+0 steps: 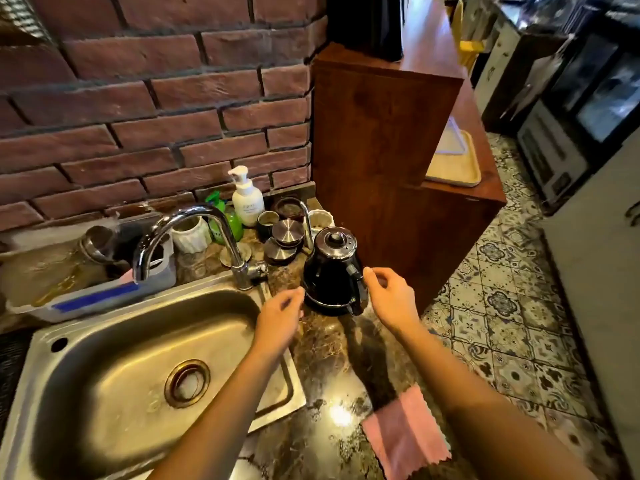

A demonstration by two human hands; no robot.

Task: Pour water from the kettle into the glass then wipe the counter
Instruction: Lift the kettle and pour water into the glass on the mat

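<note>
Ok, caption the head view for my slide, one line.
Both hands reach for the black kettle beside the sink, right hand at its handle, left hand near its base; pink cloth waits.

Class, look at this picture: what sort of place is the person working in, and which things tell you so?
Probably a kitchen or cafe wash-up corner: a steel sink with a chrome tap, a black gooseneck kettle on a marble-patterned counter, and cups against a brick wall.

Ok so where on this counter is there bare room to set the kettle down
The free patch is the marble counter between the kettle and the pink cloth, bordered by the sink rim on the left. Behind the kettle it is crowded: lids, cups and a soap bottle fill the corner by the faucet.
</note>
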